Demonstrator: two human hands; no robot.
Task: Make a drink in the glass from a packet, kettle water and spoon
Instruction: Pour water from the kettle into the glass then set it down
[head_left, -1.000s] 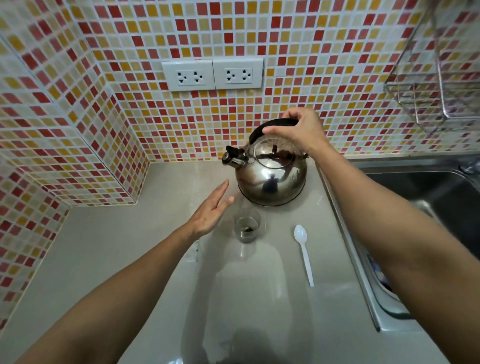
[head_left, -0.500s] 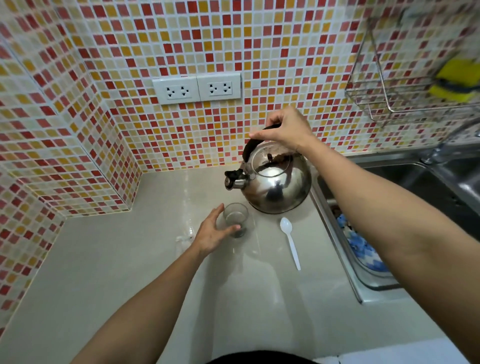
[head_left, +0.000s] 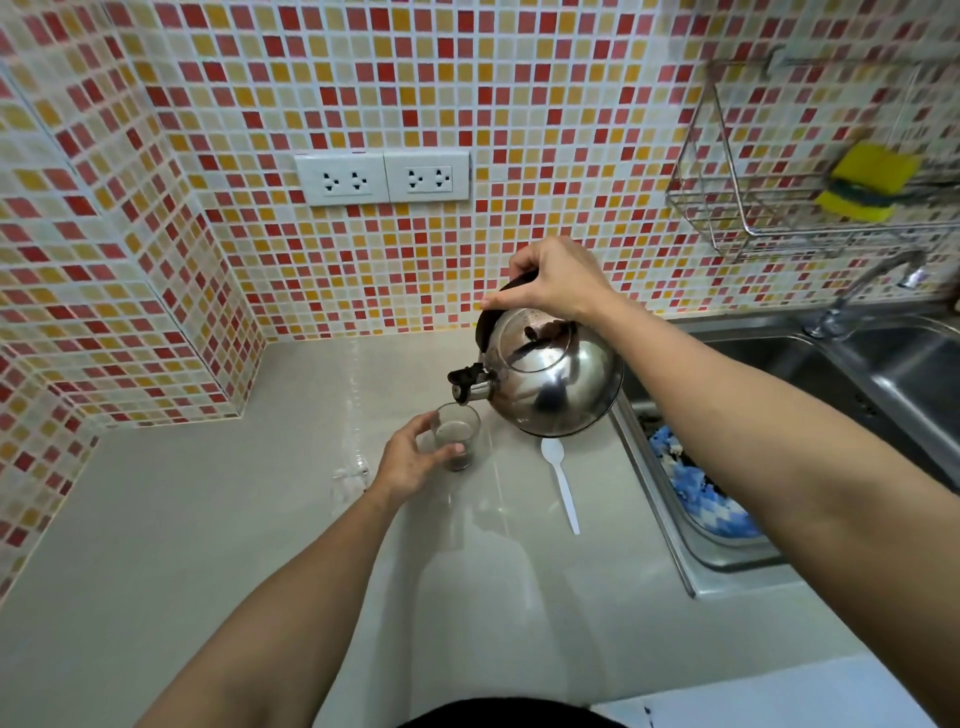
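A small clear glass (head_left: 457, 434) with dark powder at its bottom stands on the beige counter (head_left: 208, 519). My left hand (head_left: 410, 460) wraps around its left side. My right hand (head_left: 553, 283) grips the black handle of a shiny steel kettle (head_left: 550, 376), which is lifted and tilted left, its spout (head_left: 467, 387) directly over the glass rim. A white plastic spoon (head_left: 561, 480) lies on the counter just right of the glass, under the kettle's edge. A clear torn packet (head_left: 349, 473) lies left of my left hand.
A steel sink (head_left: 831, 374) with a tap (head_left: 872, 286) lies to the right, a blue-and-white cloth (head_left: 701, 493) in its near part. A wire rack (head_left: 779, 208) holding a yellow sponge (head_left: 867, 179) hangs on the tiled wall. Two sockets (head_left: 382, 176) sit above the counter.
My right hand has lifted the kettle off the counter and tipped its spout down over the glass. My left hand went from open beside the glass to holding it.
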